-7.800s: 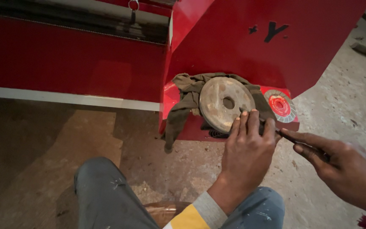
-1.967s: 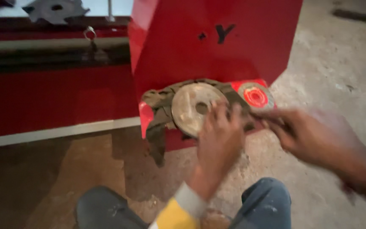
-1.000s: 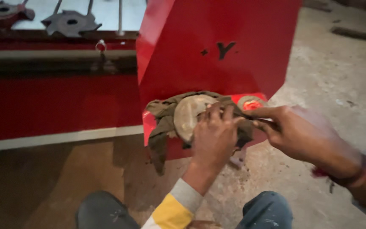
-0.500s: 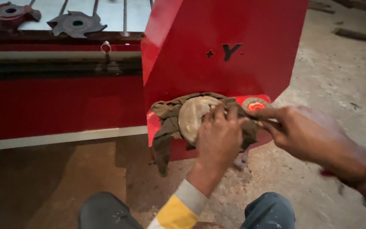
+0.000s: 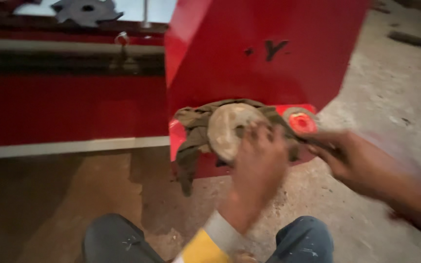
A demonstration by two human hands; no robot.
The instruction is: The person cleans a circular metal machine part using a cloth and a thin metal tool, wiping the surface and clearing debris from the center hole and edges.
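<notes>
A worn, tan round disc (image 5: 227, 127) with a centre hole lies on a dirty olive rag (image 5: 191, 141), on the low ledge of a red metal machine (image 5: 249, 53). My left hand (image 5: 261, 163) covers the disc's lower right edge with the fingers curled onto it. My right hand (image 5: 354, 158) comes in from the right, blurred, pinching a thin dark tool (image 5: 313, 142). The tool's tip points at the ledge just below a small red-centred disc (image 5: 302, 122). A yellow and grey cuff shows at my left wrist.
A long red machine body with a white strip (image 5: 69, 148) runs along the left. Toothed metal cutters (image 5: 86, 9) lie on its top. Rough concrete floor (image 5: 395, 102) spreads to the right. My knees in dark trousers (image 5: 115, 241) are at the bottom.
My left hand has slid down and right off the middle of the disc, uncovering more of it. My right hand has drawn back slightly to the right. The view has shifted.
</notes>
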